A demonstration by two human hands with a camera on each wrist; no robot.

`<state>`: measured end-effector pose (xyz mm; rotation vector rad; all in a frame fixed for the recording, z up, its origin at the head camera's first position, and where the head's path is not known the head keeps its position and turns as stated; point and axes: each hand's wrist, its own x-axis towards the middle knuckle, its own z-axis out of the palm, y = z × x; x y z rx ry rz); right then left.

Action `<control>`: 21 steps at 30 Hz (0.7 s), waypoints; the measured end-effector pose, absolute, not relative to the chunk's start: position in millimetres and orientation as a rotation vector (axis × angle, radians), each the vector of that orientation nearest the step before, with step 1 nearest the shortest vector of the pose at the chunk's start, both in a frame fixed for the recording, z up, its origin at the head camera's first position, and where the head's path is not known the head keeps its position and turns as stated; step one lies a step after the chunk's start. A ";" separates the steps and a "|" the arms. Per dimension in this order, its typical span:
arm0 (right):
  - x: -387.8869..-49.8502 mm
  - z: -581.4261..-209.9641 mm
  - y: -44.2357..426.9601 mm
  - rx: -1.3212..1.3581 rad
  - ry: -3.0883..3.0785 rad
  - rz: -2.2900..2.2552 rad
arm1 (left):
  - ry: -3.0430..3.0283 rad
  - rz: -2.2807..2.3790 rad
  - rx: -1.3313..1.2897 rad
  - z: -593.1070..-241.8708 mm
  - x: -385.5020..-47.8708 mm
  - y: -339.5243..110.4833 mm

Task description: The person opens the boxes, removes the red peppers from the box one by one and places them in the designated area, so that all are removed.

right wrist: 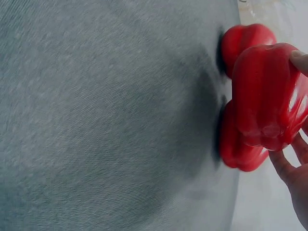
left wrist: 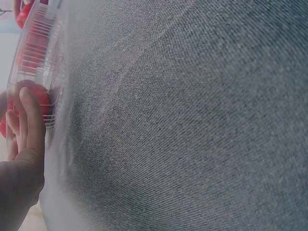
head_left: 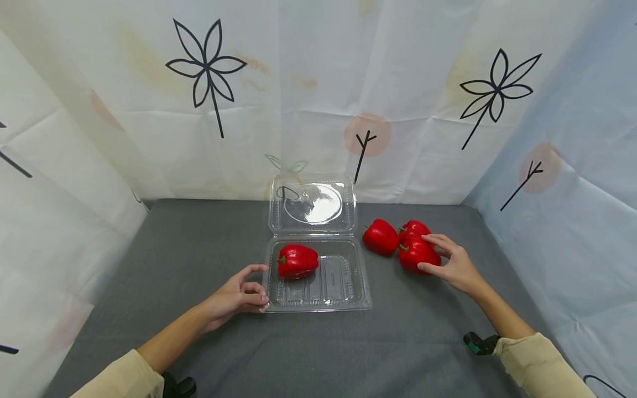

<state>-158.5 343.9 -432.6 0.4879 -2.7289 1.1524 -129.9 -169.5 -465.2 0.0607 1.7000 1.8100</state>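
Note:
My right hand (head_left: 455, 269) grips a red bell pepper (head_left: 417, 255), thumb on the near side and fingers on the far side. In the right wrist view this pepper (right wrist: 267, 96) looks raised off the cloth, with a shadow beside it. Two more red peppers, one on the left (head_left: 380, 237) and one behind (head_left: 414, 228), lie close by. At the clear plastic container (head_left: 348, 307), my left hand (head_left: 231, 298) touches the left edge with relaxed fingers. One red pepper (head_left: 298, 261) lies on its side in the left part of the container, green stem pointing left.
The container's hinged lid (head_left: 276, 213) stands raised at the back, near the patterned curtain (head_left: 318, 99). Grey cloth (head_left: 318, 354) covers the table. Another curtain (head_left: 587, 221) hangs along the right side.

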 end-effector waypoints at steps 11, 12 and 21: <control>-156.7 -444.6 351.4 0.463 -2.756 1.147 | 1.708 1.803 0.059 -465.2 -129.5 -169.4; -156.4 -445.6 351.5 0.461 -2.756 1.148 | 1.706 1.805 0.062 -465.2 -129.5 -169.4; -153.0 -456.5 352.6 0.474 -2.747 1.164 | 1.693 1.820 0.070 -465.6 -130.0 -170.3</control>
